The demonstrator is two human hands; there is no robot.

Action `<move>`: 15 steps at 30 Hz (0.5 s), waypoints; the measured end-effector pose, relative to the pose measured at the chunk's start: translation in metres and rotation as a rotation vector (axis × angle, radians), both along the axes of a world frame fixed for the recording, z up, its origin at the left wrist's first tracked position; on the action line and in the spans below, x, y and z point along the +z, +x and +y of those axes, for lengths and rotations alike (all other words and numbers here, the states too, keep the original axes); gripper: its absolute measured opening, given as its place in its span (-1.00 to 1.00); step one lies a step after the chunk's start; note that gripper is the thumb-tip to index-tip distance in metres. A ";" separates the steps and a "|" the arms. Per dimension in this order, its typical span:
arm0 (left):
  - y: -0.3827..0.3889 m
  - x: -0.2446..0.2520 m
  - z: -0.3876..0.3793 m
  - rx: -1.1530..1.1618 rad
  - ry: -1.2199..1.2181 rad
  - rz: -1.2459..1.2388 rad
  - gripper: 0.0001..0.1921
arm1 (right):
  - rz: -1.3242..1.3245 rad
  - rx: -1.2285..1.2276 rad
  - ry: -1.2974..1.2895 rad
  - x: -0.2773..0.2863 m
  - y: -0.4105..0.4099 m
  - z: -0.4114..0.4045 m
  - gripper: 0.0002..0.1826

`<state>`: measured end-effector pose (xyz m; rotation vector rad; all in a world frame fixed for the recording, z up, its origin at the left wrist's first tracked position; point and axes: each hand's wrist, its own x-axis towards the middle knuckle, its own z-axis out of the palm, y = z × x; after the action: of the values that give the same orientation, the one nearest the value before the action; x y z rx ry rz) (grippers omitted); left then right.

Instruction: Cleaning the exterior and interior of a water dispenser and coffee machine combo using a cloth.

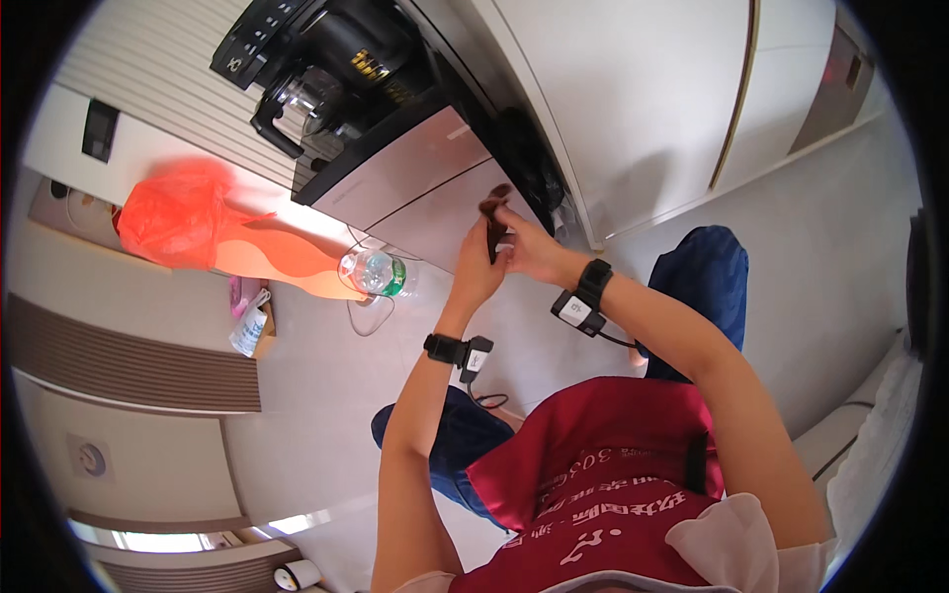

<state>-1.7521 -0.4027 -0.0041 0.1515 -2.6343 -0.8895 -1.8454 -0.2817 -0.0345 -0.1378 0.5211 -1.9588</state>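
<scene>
Both of my hands meet in front of the pinkish front panel of a tea cabinet (415, 185). A small dark brown cloth-like item (495, 222) is held between them, its upper part sticking out beyond the fingers. My left hand (480, 259) grips it from the left side. The thumb and fingers of my right hand (535, 248) pinch it from the right. What exactly the item is, I cannot tell. Each wrist wears a black strap with a small cabled box. On the cabinet top stand a glass kettle (308, 104) and a black appliance (356, 44).
A large plastic bottle (374, 273) stands on the floor left of the cabinet, near a loose cable. Beside it are an orange stool-like stand (282, 263) and a red plastic bag (174, 222). A white cabinet door (637, 96) rises at the right. Black plastic (530, 163) fills the gap.
</scene>
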 end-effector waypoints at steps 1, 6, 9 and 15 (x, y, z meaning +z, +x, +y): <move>-0.002 0.001 0.007 -0.034 -0.001 -0.009 -0.51 | -0.009 -0.034 -0.001 -0.010 -0.002 -0.001 -0.66; 0.014 0.045 -0.012 -0.122 -0.096 0.073 -0.43 | 0.066 -0.463 0.249 -0.013 -0.016 -0.022 -0.45; 0.026 0.070 -0.031 -0.074 -0.189 0.136 -0.49 | 0.045 -0.783 0.199 0.009 -0.045 -0.028 -0.48; 0.046 0.047 -0.068 0.063 -0.120 0.135 -0.62 | 0.693 -0.920 0.193 0.030 -0.098 -0.066 -0.57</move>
<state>-1.7058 -0.4706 0.0426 0.1378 -2.5335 -0.6939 -1.9430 -0.3477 -0.0044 -0.5397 1.4105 -2.7146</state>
